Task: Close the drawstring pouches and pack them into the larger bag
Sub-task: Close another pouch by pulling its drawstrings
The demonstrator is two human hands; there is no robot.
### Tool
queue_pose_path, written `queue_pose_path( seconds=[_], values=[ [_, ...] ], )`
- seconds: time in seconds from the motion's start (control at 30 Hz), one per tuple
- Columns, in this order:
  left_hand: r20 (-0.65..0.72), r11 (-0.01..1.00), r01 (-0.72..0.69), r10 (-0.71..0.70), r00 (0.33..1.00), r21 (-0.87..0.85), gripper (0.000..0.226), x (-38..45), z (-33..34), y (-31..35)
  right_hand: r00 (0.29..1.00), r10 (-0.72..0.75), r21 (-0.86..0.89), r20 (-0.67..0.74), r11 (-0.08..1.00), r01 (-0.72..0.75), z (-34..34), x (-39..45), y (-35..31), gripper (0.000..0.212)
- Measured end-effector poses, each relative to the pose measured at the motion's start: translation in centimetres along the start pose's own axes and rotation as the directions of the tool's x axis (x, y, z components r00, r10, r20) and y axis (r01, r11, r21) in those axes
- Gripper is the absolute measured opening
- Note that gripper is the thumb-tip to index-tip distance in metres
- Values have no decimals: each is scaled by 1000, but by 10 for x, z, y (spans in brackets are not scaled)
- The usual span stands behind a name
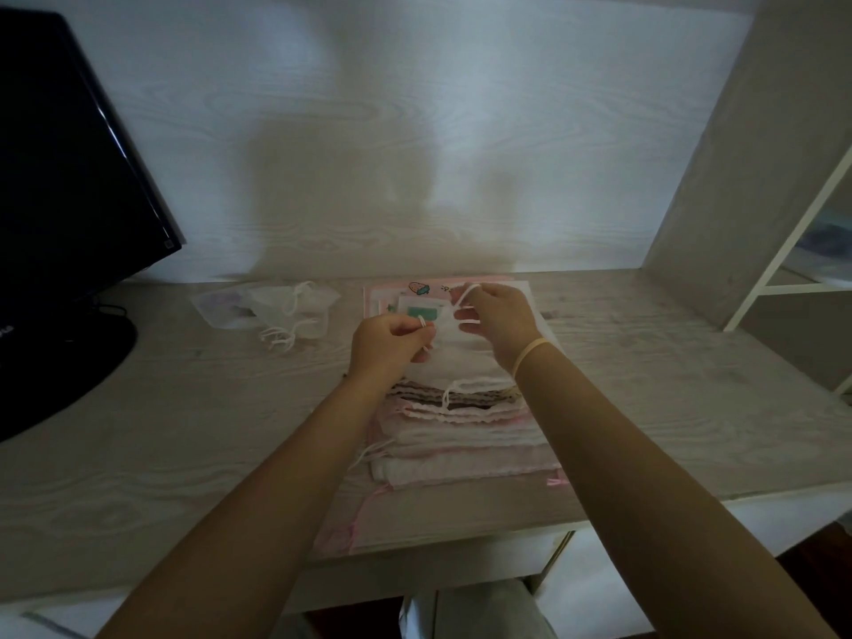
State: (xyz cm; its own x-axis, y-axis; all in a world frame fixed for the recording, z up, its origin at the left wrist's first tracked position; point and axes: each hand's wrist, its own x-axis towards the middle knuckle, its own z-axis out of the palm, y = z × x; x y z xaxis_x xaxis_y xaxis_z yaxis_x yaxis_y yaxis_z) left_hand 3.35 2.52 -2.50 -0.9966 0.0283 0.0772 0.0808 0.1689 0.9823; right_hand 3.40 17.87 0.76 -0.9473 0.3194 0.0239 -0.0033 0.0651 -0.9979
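A pale wood-grain desk (pixel 184 431) carries everything, with a black monitor (pixel 60 177) at nine o'clock on its round stand; a few pale letters show on the stand's edge but are too small to read. At three o'clock a white shelf frame (pixel 793 251) stands beside the desk. In the centre lies a stack of sheer drawstring pouches (pixel 461 435) — white and pink, flat, with cords trailing off toward seven o'clock. Behind the stack, at twelve o'clock, a flat pink bag (pixel 378 295) shows a small cartoon print and a teal label, the writing unreadable. At ten o'clock two more pouches (pixel 286 311) lie crumpled, contents hidden. Above the stack, a white pouch (pixel 449 348) hangs between both hands: the left hand (pixel 389 341) pinches one white cord, and the right hand (pixel 500 320) — a band on its wrist — pinches the other.
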Motion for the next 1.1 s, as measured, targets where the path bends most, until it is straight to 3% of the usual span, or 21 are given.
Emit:
queue_pose_path(
  seconds=[0.1, 0.2, 0.37, 0.47, 0.57, 0.67, 0.77, 0.9, 1.1],
  values=[
    [4, 1000, 12, -12, 1000, 0, 3, 0, 3, 0, 974, 108, 410, 198, 894, -182, 4, -9, -6, 22],
    [-43, 999, 44, -43, 998, 23, 4, 0, 2, -2, 950, 158, 481, 271, 832, -276, 5, -13, -6, 24],
    [-151, 995, 91, -85, 985, 30, 7, 1, -1, -5, 983, 149, 122, 107, 979, -162, 1, -12, -6, 25],
    [-176, 993, 115, -109, 978, 29, 10, 2, 0, -8, 989, 89, -133, 114, 988, -73, -1, -18, -8, 21],
    [-134, 994, 105, -99, 986, 43, 7, 1, 1, -7, 983, -46, -471, 177, 873, 126, -1, -21, -8, 28],
    [-86, 995, 61, -55, 995, 76, 8, -1, 3, -3, 953, -144, -742, 266, 601, 298, -1, -17, -4, 25],
    [-70, 993, 19, -11, 997, 120, 5, -2, 3, -1, 929, -124, -815, 350, 448, 367, -1, -12, 0, 23],
    [-56, 986, 19, -10, 998, 165, 5, -3, 3, -1, 893, 4, -817, 449, 406, 409, 0, -11, -2, 14],
    [-90, 987, 9, 5, 996, 160, 13, -9, 6, -3, 921, -49, -830, 386, 417, 370, -3, -15, -3, 17]
  ],
)
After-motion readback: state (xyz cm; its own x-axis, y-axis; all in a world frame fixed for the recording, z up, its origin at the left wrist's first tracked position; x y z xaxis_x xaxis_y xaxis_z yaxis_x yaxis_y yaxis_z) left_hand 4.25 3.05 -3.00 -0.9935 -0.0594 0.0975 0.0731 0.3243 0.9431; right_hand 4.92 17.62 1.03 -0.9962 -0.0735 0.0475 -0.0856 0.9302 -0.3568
